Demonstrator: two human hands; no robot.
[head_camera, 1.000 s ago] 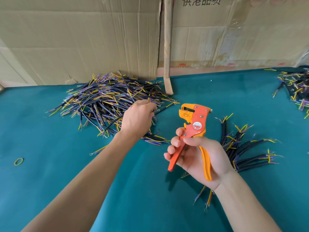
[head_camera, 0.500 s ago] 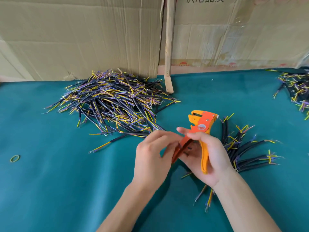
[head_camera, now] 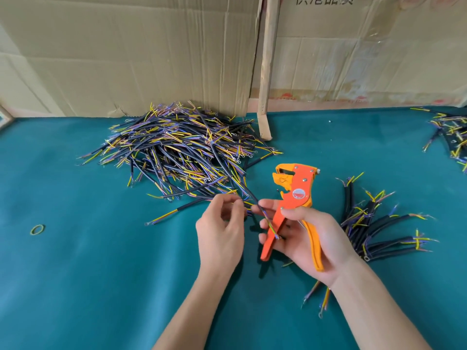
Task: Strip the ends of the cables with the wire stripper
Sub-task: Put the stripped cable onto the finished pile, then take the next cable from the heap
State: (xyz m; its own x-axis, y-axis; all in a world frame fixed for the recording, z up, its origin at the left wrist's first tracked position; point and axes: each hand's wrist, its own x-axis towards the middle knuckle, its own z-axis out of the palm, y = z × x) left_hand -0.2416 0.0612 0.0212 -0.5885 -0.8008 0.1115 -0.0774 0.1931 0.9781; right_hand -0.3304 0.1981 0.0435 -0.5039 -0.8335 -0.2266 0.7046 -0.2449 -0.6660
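My right hand [head_camera: 312, 239] grips the orange wire stripper [head_camera: 297, 195] by its handles, jaws pointing up and away from me. One black cable [head_camera: 252, 199] with yellow and purple wires lies slanted across my right fingertips and the stripper's left handle. My left hand [head_camera: 219, 233] is just left of it with curled fingers, its fingertips close to the cable; whether they pinch it is unclear. A big pile of cables [head_camera: 182, 152] lies behind my hands. A smaller bunch of cables [head_camera: 379, 231] lies to the right of my right hand.
The green table cloth [head_camera: 75, 274] carries a yellow rubber band [head_camera: 37, 229] at left and a single loose cable [head_camera: 177, 212]. More cables [head_camera: 452, 132] lie at the far right. Cardboard sheets [head_camera: 126, 59] and a wooden stick [head_camera: 267, 72] stand along the back.
My left hand left the pile, came to the stripper with one cable, then drew slightly left. The cable now lies across my right fingers. The stripper stayed in my right hand.
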